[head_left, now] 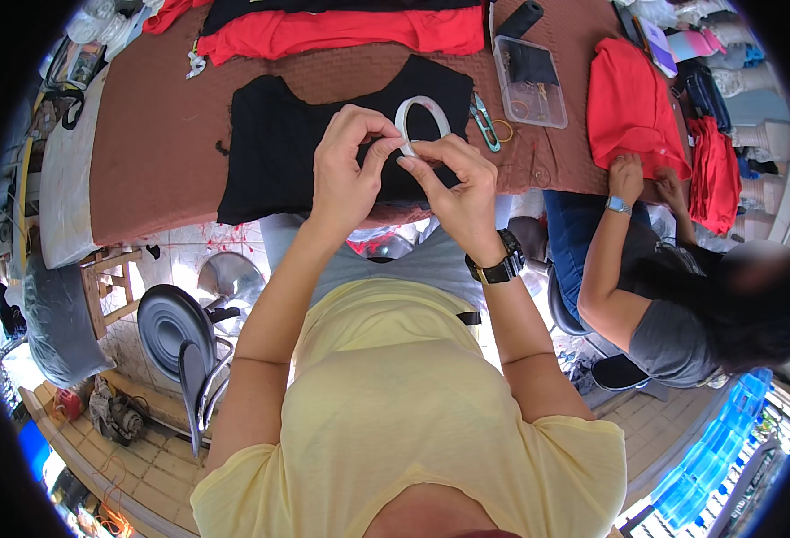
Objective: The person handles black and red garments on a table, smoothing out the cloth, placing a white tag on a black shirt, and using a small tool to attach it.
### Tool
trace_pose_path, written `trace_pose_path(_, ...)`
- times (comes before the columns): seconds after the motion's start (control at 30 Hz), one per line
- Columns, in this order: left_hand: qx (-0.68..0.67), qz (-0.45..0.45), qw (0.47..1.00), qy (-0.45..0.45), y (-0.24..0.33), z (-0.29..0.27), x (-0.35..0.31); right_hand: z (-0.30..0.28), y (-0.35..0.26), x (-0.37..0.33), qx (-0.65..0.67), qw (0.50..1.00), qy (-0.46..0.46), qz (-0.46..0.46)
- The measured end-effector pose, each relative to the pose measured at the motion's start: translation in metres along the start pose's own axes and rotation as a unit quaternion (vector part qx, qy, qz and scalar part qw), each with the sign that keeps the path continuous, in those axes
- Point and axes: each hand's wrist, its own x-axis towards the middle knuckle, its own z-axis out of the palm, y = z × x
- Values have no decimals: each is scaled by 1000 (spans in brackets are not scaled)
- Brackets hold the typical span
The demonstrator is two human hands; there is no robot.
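Both my hands meet at a narrow roll of white tape (398,117), held above a piece of black fabric (265,134) with a curved cut-out edge. My left hand (352,166) is closed, thumb and forefinger pinched at the roll's lower left edge. Whether a loose end of tape lies between those fingertips is too small to tell. With thumb and fingers, my right hand (456,179) grips the lower rim of the roll. Just right of the black fabric lie small teal thread snips (484,124).
A clear plastic box (531,85) with small items sits right of the snips on the brown-covered table (157,125). Red fabric (341,34) lies along the far side. At right, a seated co-worker (628,296) handles red cloth (632,108). A black stool (177,332) stands lower left.
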Motion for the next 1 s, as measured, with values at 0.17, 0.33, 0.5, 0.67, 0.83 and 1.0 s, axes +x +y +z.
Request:
trace_pose_path(0.17, 152, 128, 980, 19, -4, 1, 1, 5, -9, 1, 63, 995, -5, 76)
trace_pose_path(0.33, -6, 47, 999, -6, 0, 5, -5, 10, 1, -2, 216, 964, -9, 157)
trace_pose_path(0.5, -220, -109, 969, 33, 5, 18, -22, 20, 8, -5, 254, 956, -22, 143)
trace_pose_path(0.67, -261, -137, 954, 45, -16, 14, -26, 25, 6, -14, 275, 943, -43, 185)
trace_pose_path(0.83, -262, -118, 956, 54, -15, 12, -33, 26, -3, -14, 265, 933, -44, 240)
trace_pose_path(1.0, -288, -98, 949, 78, -10, 1, -35, 2, 15, -8, 197, 967, -2, 164)
